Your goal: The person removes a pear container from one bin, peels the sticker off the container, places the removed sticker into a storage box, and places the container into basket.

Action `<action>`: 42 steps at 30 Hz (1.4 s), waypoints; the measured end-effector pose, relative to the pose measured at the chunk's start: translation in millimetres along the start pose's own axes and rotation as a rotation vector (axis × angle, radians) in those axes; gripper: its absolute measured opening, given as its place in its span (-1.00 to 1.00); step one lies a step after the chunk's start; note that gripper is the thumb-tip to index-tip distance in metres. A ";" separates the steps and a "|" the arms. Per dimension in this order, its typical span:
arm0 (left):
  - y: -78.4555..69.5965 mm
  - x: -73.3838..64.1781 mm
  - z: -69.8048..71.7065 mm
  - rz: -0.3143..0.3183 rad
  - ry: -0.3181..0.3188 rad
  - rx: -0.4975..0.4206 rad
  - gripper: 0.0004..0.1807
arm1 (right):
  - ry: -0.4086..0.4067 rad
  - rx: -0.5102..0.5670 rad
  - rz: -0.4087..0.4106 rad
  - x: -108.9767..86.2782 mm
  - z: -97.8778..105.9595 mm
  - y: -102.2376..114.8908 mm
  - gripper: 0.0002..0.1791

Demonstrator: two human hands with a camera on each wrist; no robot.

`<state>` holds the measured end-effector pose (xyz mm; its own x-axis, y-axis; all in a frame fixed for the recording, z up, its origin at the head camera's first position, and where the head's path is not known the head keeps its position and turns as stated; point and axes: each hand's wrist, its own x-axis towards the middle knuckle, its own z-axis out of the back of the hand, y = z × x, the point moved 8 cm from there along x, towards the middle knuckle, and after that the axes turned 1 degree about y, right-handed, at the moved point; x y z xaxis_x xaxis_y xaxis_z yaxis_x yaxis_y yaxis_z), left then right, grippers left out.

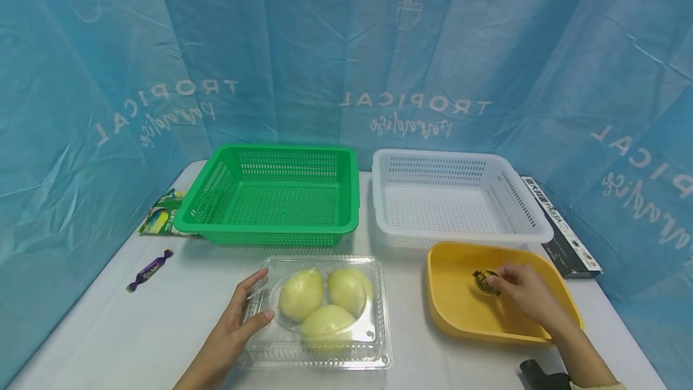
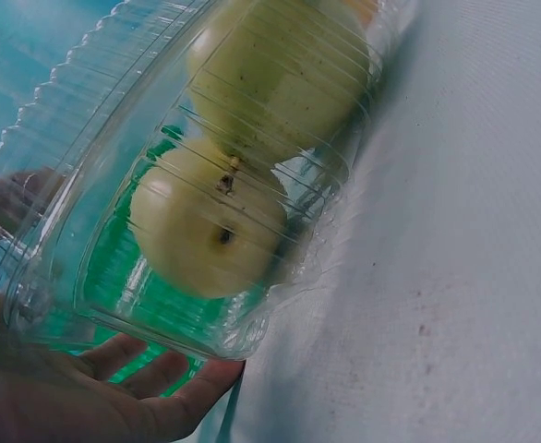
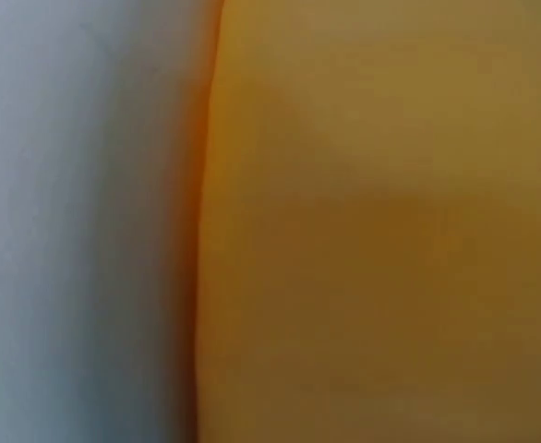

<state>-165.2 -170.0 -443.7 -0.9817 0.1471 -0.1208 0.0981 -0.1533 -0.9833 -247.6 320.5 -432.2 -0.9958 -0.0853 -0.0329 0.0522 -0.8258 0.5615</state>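
A clear plastic clamshell box (image 1: 379, 318) with three pale yellow-green pears (image 1: 301, 295) in it lies at the table's front middle. My left hand (image 1: 230, 324) rests at its left side, thumb on the lid, fingers loosely extended along the edge. The left wrist view shows those fingers (image 2: 201, 397) below the box's wall, pears (image 2: 206, 217) visible through the plastic. Over on the right, my right hand (image 1: 522, 294) reaches into a yellow basin (image 1: 449, 312) and pinches a small black-and-yellow wrapped piece (image 1: 483, 281) near its floor. Only the basin's blurred wall (image 3: 372, 231) fills the right wrist view.
Behind stand a green basket (image 1: 265, 238) and a white basket (image 1: 460, 236). A purple wrapped candy (image 1: 150, 271) and a green packet (image 1: 162, 215) lie at left. A black pasta box (image 1: 568, 245) lies behind the basin; a dark object (image 1: 541, 376) is at front right.
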 end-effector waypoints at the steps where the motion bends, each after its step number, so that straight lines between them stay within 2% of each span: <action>1: 0.2 0.1 0.0 -0.002 0.000 0.000 -0.28 | 0.006 0.010 0.005 0.3 -0.9 -0.3 -0.71; 7: -0.4 -0.2 -0.2 -0.020 0.002 -0.005 -0.29 | 0.026 0.050 0.029 1.7 -5.0 -0.2 -0.78; 15: 0.0 0.3 0.1 -0.012 -0.002 -0.003 -0.29 | 0.096 0.063 0.026 1.2 -12.7 -0.1 -0.79; 23: 1.8 0.9 0.5 0.001 -0.001 -0.001 -0.29 | 0.137 0.043 0.014 2.7 -19.4 -2.2 -0.82; 36: 1.8 1.8 0.8 -0.002 -0.005 0.012 -0.30 | 0.183 -0.008 0.074 2.5 -25.5 3.6 -0.86; 42: 2.1 1.6 0.9 0.000 -0.004 0.010 -0.30 | 0.174 -0.018 0.109 1.5 -26.0 4.9 -0.86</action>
<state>-166.7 -170.9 -445.9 -0.9823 0.1433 -0.1204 0.0966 -0.1629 -0.9819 -247.0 301.8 -451.0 -0.9561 -0.2690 -0.1161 0.1623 -0.8162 0.5545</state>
